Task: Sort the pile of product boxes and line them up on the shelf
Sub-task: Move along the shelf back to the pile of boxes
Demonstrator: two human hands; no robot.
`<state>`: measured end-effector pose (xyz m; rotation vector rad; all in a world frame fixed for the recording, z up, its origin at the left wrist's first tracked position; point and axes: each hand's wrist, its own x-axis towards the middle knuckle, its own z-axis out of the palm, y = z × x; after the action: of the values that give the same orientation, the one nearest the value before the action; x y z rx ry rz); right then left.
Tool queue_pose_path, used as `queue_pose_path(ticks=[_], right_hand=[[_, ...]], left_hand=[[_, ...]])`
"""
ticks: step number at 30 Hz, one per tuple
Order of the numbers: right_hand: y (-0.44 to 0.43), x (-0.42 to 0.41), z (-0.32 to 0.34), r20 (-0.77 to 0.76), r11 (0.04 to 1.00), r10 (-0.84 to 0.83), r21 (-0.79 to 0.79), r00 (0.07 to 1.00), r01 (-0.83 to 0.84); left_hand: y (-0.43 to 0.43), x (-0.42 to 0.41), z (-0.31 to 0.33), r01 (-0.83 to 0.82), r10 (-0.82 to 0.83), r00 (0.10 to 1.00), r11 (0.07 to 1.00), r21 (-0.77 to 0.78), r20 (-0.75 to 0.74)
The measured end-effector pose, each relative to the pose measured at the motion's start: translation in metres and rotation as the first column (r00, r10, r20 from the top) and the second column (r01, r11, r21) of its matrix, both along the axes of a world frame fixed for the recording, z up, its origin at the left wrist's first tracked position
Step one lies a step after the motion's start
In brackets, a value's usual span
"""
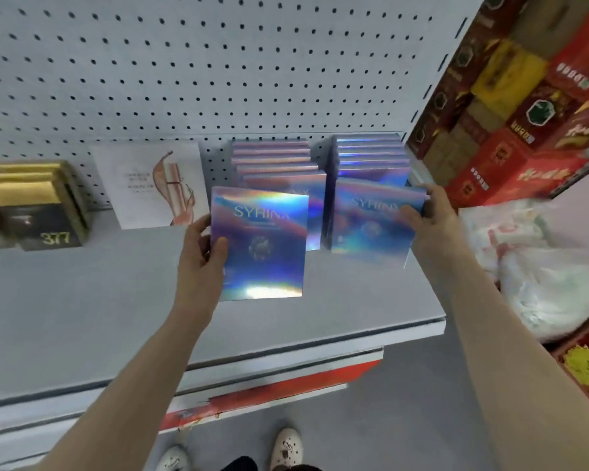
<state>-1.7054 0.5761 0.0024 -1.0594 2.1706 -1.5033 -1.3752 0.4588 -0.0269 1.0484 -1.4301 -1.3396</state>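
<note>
Head view: left hand (203,253) grips a holographic box (261,246) (blue-violet sheen, lettered SYRINX) by its left edge. Right hand (429,215) grips a second box (371,219), tilted, by its right edge.

holographic boxes (259,243), upright, two shelf (82,300) rows

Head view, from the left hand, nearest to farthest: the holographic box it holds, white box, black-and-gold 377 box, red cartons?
1. holographic box, gripped in the left hand.
2. white box, up-left against the pegboard.
3. black-and-gold 377 box, far left.
4. red cartons, far right.
</note>
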Motion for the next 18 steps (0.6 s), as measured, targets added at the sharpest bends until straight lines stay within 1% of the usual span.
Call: queue_pose_path(ticks=[2, 4, 7, 10, 12, 14, 15, 17, 18], right_hand=[[-0.011, -0.013, -0.002, -0.021, 1.000, -0.022, -0.017, 1.000, 0.022], [-0.023, -0.024, -0.002, -0.077, 0.999, -0.035, 0.006, 0.996, 0.036], [-0.038, -0.029, -0.002, -0.212, 0.998, -0.014, 0.050, 0.977, 0.026], [-0.044, -0.030, -0.007, -0.392, 0.996, -0.030, 0.066, 0.920, 0.061], [-0.046, -0.030, -0.011, -0.421, 0.990, -0.057, 0.096, 0.905, 0.108], [-0.048, -0.030, -0.013, -0.460, 0.989, -0.059, 0.095, 0.886, 0.114], [-0.049, -0.029, -0.012, -0.522, 0.991, -0.061, 0.071, 0.851, 0.115], [-0.052, -0.020, -0.009, -0.670, 0.995, -0.063, 0.012, 0.740, 0.095], [-0.055, -0.008, -0.003, -0.710, 0.999, -0.040, -0.010, 0.703, 0.046]], left_hand=[[0.002, -0.004, 0.000, -0.030, 0.030, 0.999, 1.000, -0.003, 0.031], [0.005, -0.007, -0.001, -0.054, 0.054, 0.998, 0.999, 0.003, 0.033], [0.009, -0.011, -0.003, -0.076, 0.075, 0.997, 0.997, 0.026, 0.026], [0.012, -0.013, -0.006, -0.079, 0.078, 0.997, 0.996, 0.045, 0.017], [0.014, -0.013, -0.008, -0.071, 0.071, 0.997, 0.996, 0.054, 0.012], [0.016, -0.013, -0.009, -0.059, 0.059, 0.998, 0.997, 0.059, 0.007], [0.017, -0.013, -0.008, -0.054, 0.054, 0.999, 0.997, 0.061, 0.003], [0.019, -0.013, -0.008, -0.042, 0.042, 0.999, 0.997, 0.066, -0.010], [0.020, -0.014, -0.009, -0.038, 0.039, 0.999, 0.997, 0.067, -0.016]])
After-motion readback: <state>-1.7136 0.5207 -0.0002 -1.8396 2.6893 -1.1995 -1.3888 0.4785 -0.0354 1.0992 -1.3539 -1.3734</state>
